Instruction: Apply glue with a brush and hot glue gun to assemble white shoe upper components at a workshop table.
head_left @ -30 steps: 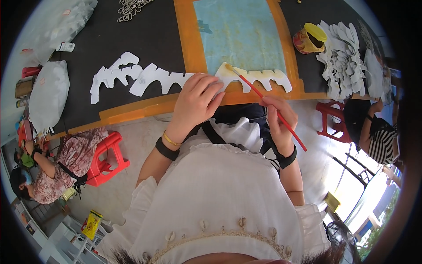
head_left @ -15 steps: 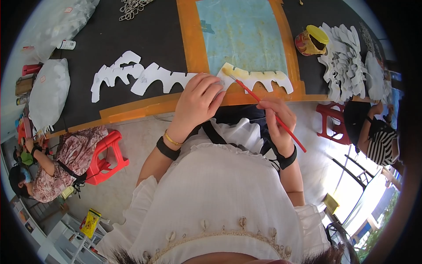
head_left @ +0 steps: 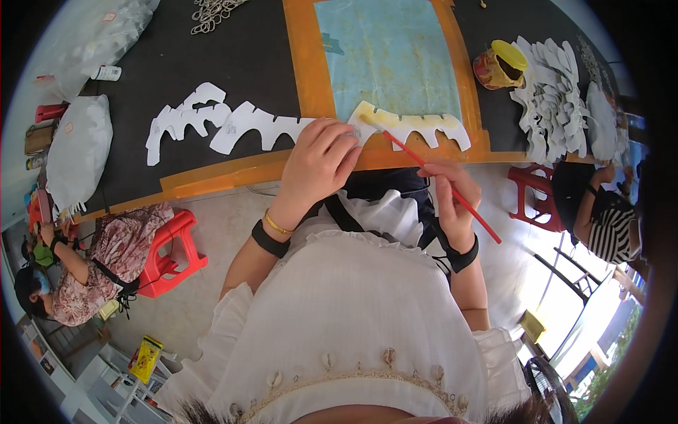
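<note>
My right hand [head_left: 455, 201] is closed around a slim red-handled paintbrush [head_left: 407, 150], whose tip rests on a white cut-out piece [head_left: 424, 126] with a scalloped lower edge. Yellowish wet-looking smears run along that piece's upper edge. With curled fingers pressed together, my left hand [head_left: 321, 157] holds the piece's left end down at the table edge. Left of this hand lies a similar white cut-out piece [head_left: 265, 126], its right end partly hidden by my fingers. More such white pieces [head_left: 180, 120] overlap farther left.
A stained blue sheet [head_left: 388, 56], framed with orange tape, covers part of the black table [head_left: 233, 56]. At right stand an open can with a yellow lid [head_left: 498, 67] and a heap of white pieces [head_left: 551, 99]. Plastic bags [head_left: 79, 148] lie left; people sit at both sides.
My right hand has shifted slightly right, and the brush tip has slid right and a little down along the piece. My left hand stays in place.
</note>
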The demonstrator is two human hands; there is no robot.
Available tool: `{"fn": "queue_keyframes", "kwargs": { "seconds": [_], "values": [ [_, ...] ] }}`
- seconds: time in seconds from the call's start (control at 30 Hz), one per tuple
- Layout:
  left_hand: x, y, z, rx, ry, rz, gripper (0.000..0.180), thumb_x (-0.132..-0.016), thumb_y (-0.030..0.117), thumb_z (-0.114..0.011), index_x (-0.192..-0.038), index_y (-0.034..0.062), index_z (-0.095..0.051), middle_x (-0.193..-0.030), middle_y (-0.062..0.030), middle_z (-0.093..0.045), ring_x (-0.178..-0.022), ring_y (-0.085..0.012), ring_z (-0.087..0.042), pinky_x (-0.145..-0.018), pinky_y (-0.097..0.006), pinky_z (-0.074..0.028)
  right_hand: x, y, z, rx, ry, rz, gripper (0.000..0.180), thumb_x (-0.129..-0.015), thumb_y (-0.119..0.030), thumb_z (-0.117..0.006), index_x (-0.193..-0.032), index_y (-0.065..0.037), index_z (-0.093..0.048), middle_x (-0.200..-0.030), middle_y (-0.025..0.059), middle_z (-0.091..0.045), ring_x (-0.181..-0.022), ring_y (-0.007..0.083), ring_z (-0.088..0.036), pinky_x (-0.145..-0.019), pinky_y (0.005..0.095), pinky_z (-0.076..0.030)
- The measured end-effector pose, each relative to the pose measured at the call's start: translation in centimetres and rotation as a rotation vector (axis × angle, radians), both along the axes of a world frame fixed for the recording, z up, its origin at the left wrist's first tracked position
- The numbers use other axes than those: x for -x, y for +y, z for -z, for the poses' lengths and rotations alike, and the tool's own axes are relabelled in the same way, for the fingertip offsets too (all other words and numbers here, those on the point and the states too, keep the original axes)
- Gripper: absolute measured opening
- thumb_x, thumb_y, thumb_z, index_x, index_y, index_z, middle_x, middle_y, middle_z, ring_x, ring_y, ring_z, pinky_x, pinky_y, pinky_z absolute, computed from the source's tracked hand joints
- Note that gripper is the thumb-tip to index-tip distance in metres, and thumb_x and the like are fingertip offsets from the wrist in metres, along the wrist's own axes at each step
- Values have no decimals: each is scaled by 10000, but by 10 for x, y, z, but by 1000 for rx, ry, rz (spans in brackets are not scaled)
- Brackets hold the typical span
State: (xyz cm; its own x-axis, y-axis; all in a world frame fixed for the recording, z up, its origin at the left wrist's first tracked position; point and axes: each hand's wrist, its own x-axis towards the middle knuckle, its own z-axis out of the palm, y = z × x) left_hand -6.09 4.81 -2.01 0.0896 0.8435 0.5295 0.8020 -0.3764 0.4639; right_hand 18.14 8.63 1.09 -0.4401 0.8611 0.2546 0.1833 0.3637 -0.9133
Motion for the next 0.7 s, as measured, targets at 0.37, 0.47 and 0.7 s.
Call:
{"fn": "queue_keyframes", "kwargs": {
  "seconds": [0.37,0.47,0.7],
  "values": [
    [0,0,1,8,2,-2,157,-755,58,-716,-872,48,-612,-996,-66,-616,-970,-267,-581,-860,-397,-489,0,2,1,7,48,-10,150,-890,40,-505,-941,53,-645,-895,145,-679,-809,226,-661,-725,282,-502],
    [0,0,0,4,-2,-2,156,-756,58,-716,-872,49,-613,-996,-66,-617,-972,-267,-580,-862,-399,-487,-3,-1,2,48,92,96,152,-895,36,-501,-948,51,-643,-890,146,-675,-807,223,-659,-722,283,-501],
    [-1,0,0,6,3,-15,158,-754,58,-716,-875,54,-615,-994,-63,-618,-969,-266,-582,-859,-396,-485,2,5,4,-28,47,66,155,-903,17,-498,-949,51,-642,-879,142,-673,-793,210,-658,-714,287,-500]
  ]
}}
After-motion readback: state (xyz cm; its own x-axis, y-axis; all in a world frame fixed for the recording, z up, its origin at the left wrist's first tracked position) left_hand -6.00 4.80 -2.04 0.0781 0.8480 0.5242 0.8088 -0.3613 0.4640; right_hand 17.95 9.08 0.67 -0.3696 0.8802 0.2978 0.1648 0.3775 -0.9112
